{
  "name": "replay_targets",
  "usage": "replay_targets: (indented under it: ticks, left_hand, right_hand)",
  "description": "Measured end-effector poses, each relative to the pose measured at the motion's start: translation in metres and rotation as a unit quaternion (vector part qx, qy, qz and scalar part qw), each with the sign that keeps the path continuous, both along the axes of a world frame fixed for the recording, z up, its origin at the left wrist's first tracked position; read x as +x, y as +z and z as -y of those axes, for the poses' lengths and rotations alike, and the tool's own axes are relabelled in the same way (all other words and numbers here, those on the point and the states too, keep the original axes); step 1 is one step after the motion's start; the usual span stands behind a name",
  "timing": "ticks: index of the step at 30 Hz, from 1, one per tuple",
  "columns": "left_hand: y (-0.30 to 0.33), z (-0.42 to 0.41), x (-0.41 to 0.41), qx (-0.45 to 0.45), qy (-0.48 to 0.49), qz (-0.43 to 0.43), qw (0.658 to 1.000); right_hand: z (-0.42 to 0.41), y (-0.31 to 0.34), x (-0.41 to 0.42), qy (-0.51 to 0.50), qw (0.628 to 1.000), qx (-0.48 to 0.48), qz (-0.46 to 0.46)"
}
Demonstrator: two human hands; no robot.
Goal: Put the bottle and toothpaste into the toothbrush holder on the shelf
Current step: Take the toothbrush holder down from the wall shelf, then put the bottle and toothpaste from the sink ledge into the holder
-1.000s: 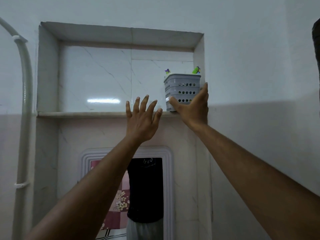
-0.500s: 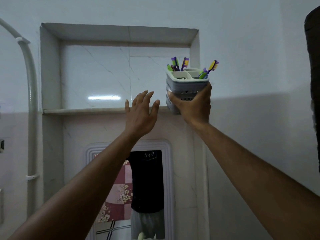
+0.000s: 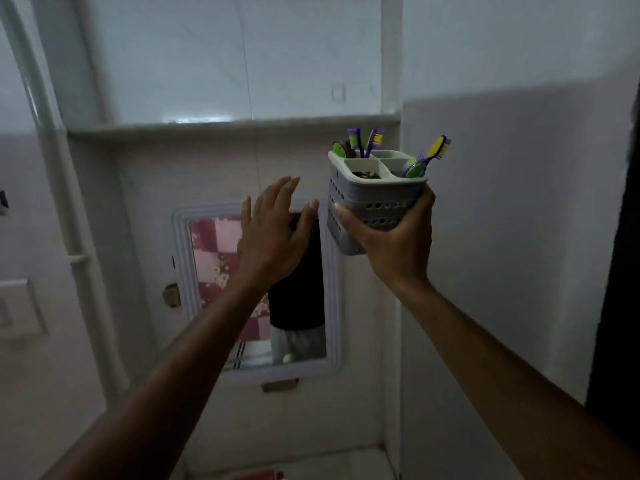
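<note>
A grey perforated toothbrush holder (image 3: 367,199) with four white-rimmed compartments is off the shelf, held in the air by my right hand (image 3: 394,237), which wraps its lower half. Several purple, green and yellow toothbrushes (image 3: 429,155) stick out of its back and right compartments. My left hand (image 3: 273,233) hovers just left of the holder, fingers spread, holding nothing. The stone shelf (image 3: 207,126) of the wall niche lies above and to the left. No bottle or toothpaste is in view.
A white-framed mirror (image 3: 256,289) hangs on the wall below the shelf, behind my left hand. A white pipe (image 3: 52,140) runs down the left wall. A dark edge (image 3: 616,271) borders the right side.
My right hand has lifted the holder off the shelf and brought it down below shelf level. My left hand has come down alongside it. The view has tilted downward.
</note>
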State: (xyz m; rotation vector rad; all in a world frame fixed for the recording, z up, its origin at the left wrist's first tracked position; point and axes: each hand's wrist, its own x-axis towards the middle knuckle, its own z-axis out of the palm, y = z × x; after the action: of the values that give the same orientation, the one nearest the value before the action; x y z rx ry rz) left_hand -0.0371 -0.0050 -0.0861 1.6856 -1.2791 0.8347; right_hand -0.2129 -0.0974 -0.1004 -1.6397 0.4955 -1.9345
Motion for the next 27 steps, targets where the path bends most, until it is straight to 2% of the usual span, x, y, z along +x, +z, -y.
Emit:
replay_targets:
  ticks: [8,13,23,27]
  left_hand:
    - [-0.149,-0.030,-0.016,0.085,-0.023,-0.081,0.993]
    - [-0.249,-0.057,-0.025,0.151,-0.002,-0.132,0.980]
    - [-0.421,-0.115,-0.013,0.223,0.003,-0.313,0.923]
    - [-0.476,-0.135,-0.003,0.226,0.019,-0.380,0.897]
  right_hand:
    - [-0.026,-0.154,-0.011,0.035,0.991,0.095,-0.087]
    - [-0.050,-0.245,-0.019,0.048,0.975,0.175,-0.130]
    - [-0.075,-0.404,-0.027,0.056,0.906,0.330,-0.257]
    - [-0.085,-0.450,-0.023,0.007,0.867,0.353,-0.351]
